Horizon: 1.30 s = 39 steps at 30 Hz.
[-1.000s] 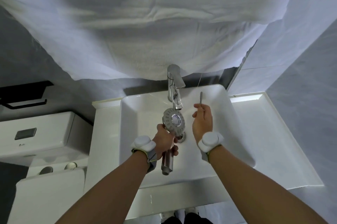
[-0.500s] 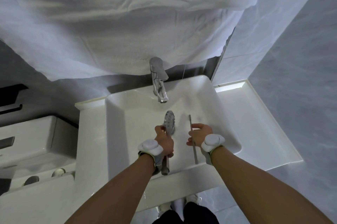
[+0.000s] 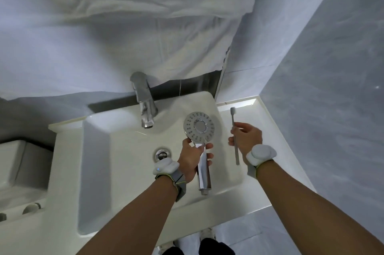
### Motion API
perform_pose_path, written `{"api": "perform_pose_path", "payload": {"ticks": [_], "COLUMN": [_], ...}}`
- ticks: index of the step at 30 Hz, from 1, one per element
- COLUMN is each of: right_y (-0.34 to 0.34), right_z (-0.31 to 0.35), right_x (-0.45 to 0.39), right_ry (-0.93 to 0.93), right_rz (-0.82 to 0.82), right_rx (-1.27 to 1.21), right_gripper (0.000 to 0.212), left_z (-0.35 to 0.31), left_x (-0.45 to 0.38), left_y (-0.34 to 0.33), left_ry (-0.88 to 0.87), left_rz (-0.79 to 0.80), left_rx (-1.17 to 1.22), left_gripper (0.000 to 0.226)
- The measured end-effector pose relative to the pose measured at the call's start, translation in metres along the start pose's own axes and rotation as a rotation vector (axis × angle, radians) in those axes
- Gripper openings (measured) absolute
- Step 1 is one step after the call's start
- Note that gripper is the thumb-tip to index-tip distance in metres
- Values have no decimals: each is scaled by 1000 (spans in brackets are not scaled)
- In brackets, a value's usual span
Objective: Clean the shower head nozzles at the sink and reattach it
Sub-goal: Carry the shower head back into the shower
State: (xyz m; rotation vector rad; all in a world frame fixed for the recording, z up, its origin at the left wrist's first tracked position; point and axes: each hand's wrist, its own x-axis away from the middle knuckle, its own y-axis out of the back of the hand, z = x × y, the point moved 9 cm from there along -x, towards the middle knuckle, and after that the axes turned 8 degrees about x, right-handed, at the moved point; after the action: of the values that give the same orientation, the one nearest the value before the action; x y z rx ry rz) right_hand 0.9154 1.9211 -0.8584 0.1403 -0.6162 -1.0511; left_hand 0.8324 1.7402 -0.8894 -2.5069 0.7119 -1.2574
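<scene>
over the sink (image 3: 116,171) now, and the left hand (image 3: 190,160) is wrapped round the chrome handle of the shower head (image 3: 199,128), fingers curled over the neck just below the round face. the nozzle face is turned up toward the camera, ring of little holes showing around a shiny centre disc, held above the right half of the basin, to the right of the faucet (image 3: 144,103) spout. the handle's threaded end points down toward the near rim. the right hand (image 3: 246,136) is pinching a slim grey toothbrush (image 3: 234,136) partway along its shaft, bristle end up, tail end hanging down over the basin's right edge. brush and shower head are near each other but apart, not touching. the drain (image 3: 162,154) sits open in the basin floor just left of the left wrist. white sensor pods strapped on both wrists. a white cloth (image 3: 124,36) hangs across the wall behind the faucet, and a white table (image 3: 259,117) ledge runs along the right of the basin. a toilet tank (image 3: 18,163) shows at the left edge.
</scene>
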Motion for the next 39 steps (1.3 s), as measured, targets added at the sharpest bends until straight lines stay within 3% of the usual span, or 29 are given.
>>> {"api": "perform_pose_path", "payload": {"ticks": [3,7,11,20,22,26,28,31,36,39], "right_y": [31,39,27,18,15,23,15,-23,-99,-135], "right_z": [-10,-60,-98,-119,-109,-62,-31,-10,-25,-30], "right_x": [-36,-81,-102,-113,-111,-86,-55,-8,93,154], "right_ry": [6,-116,-141,-177,-80,7,89,126,-199,-296], "right_rz": [-33,113,185,203,221,-27,-43,176,624,823], "right_rx": [282,490,542,623,721,456,323,235,57,-84], "right_gripper": [15,11,28,35,30,15,14,12,26,34], "left_z": [9,25,34,42,41,27,16,7,-7,-10], "left_x": [-15,-36,-45,-48,-45,-25,-7,17,66,95], "left_y": [-6,-4,6,25,25,22,22,24,45,73], "left_ry": [-1,-13,-30,-32,-19,-4,-6,2,-65,-106], "left_rz": [-31,-65,-86,-115,-119,-130,-137,-137,-136,-181], "left_rx": [41,85,112,139,139,127,109,88,18,15], "left_gripper": [36,36,35,23,23,24,25,25,22,19]}}
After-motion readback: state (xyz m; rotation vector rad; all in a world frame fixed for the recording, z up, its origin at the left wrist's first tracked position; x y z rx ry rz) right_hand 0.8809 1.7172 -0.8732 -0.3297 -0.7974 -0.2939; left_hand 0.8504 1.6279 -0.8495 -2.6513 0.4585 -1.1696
